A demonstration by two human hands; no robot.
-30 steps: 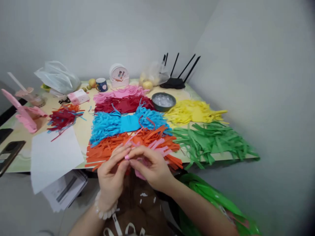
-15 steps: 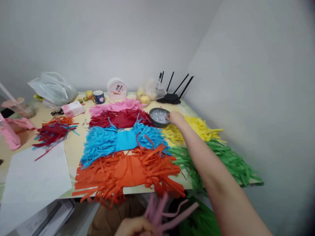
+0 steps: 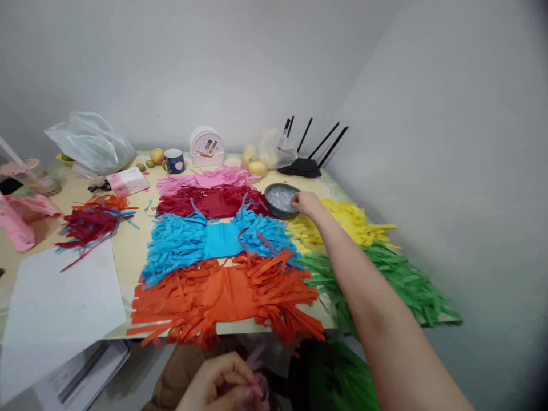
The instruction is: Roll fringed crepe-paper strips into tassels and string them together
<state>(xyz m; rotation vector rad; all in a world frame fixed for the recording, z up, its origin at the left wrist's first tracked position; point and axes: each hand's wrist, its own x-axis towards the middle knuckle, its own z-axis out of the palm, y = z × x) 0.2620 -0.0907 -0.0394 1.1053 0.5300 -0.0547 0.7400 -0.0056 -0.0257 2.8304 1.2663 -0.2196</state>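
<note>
My right hand (image 3: 305, 202) reaches far across the table to the rim of a dark round bowl (image 3: 274, 205) holding small clear pieces; its fingers curl at the bowl's edge, and whether they hold anything is hidden. My left hand (image 3: 222, 383) stays low at the bottom of the view, below the table edge, closed around a bunch of pink paper strips (image 3: 258, 381). Fringed paper sheets lie in rows in front of me: orange (image 3: 222, 299), blue (image 3: 216, 240), dark red (image 3: 212, 201) and pink (image 3: 201, 180), with yellow (image 3: 342, 220) and green (image 3: 385, 279) under my right forearm.
A white sheet (image 3: 60, 297) overhangs the table's near left edge. A heap of red, orange and blue strips (image 3: 92, 220), a pink object (image 3: 19, 220), a plastic bag (image 3: 89, 142), a mug (image 3: 174, 161), fruit (image 3: 257, 166) and a black router (image 3: 306, 165) stand towards the back.
My hands parted: the right went from the pink strips out to the bowl and now rests on its rim. The left sank below the table edge with the strips.
</note>
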